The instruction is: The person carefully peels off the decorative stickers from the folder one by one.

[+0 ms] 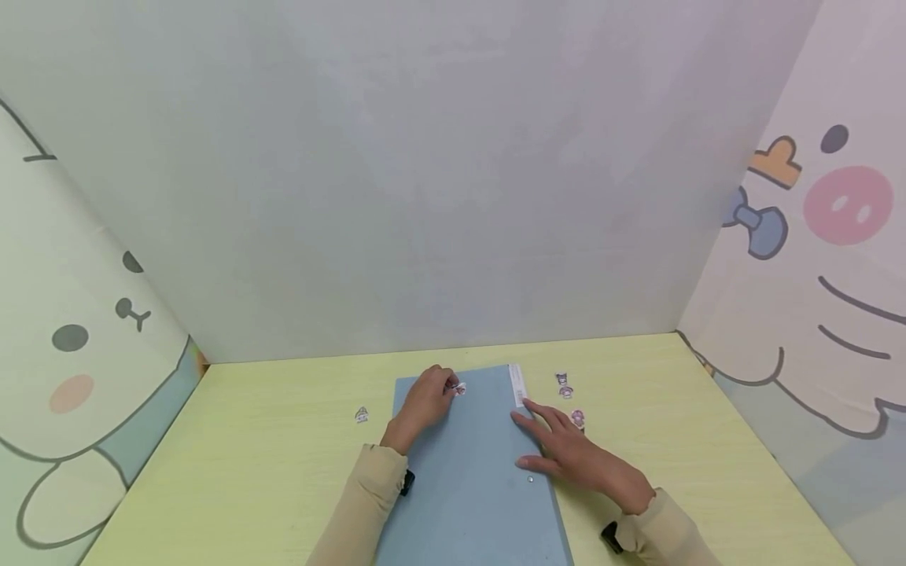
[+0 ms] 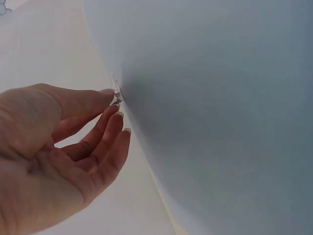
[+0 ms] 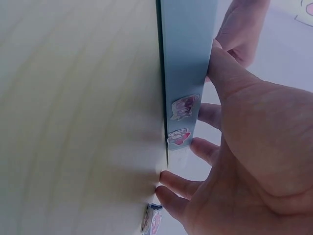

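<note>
A flat blue-grey file box (image 1: 481,472) lies on the table between both hands. Near its far left part, the left hand (image 1: 423,402) pinches a small white sticker with a reddish print (image 1: 460,389). In the left wrist view, thumb and forefinger grip this sticker (image 2: 117,98) against the box surface. Spread out, the right hand (image 1: 573,452) rests along the box's right edge, beside a white barcode label (image 1: 518,385). Two cartoon stickers, a purplish sticker (image 3: 184,106) and a pinkish sticker (image 3: 178,137), show on the box's side in the right wrist view.
A loose cartoon sticker (image 1: 362,414) lies on the yellow wooden table (image 1: 269,440), left of the box. Right of it lie more stickers (image 1: 564,385), with another sticker (image 1: 577,417) close to the right hand. A grey wall (image 1: 425,196) rises behind the table.
</note>
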Demonstrator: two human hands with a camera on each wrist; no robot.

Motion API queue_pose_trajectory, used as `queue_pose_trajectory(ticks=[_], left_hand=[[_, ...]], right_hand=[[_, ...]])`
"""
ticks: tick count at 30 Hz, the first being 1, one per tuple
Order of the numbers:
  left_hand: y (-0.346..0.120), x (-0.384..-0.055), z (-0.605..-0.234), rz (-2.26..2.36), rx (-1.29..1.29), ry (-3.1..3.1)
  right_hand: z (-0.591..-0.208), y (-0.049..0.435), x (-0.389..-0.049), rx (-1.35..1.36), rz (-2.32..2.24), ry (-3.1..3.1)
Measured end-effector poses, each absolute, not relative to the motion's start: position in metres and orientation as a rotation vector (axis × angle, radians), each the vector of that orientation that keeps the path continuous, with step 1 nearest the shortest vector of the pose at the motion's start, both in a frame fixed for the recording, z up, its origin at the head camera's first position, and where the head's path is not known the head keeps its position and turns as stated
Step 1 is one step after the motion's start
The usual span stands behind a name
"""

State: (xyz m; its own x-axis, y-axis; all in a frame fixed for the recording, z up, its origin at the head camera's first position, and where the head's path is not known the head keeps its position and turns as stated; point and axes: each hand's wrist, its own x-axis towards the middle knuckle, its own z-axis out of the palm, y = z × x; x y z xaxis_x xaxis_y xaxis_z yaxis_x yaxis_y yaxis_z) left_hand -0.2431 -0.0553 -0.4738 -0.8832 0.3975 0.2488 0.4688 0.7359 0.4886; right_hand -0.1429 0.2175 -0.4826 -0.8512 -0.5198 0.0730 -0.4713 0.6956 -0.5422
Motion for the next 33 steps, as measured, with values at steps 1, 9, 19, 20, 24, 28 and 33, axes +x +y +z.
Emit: queue_pose_trajectory(ticks=[1, 9, 19, 20, 24, 28, 33], left_hand=[[-0.0554, -0.2433, -0.4743, -0.841, -0.697, -2.795], [-0.0549, -0.2439, -0.4736, -0.916, -0.639, -2.771], [-0.0555, -0.241, -0.4702, -0.936, -0.633, -2.748], [-0.0558, -0.2409, -0.4697, -0.941, -0.635, -2.742], [-0.0566, -0.2405, -0.4684, -0.96, -0.66, -2.73], [-0.0569, -0.2388, -0.4679, -0.95, -0.691, -2.713], [-0.0573, -0.235, -0.466, -0.924, -0.704, -2.696]], right_hand=[[-0.4828, 0.2176, -0.1429, -0.823, -0.865, 2.811], [-0.483, 0.2168, -0.1424, -0.867, -0.856, 2.836], [-0.4832, 0.2171, -0.1433, -0.903, -0.86, 2.847], [-0.4829, 0.2169, -0.1434, -0.891, -0.859, 2.836], [-0.4839, 0.218, -0.1438, -0.862, -0.853, 2.825], [-0.4834, 0.2185, -0.1438, -0.894, -0.85, 2.849], [-0.4831, 0.2189, -0.1443, -0.917, -0.839, 2.854]])
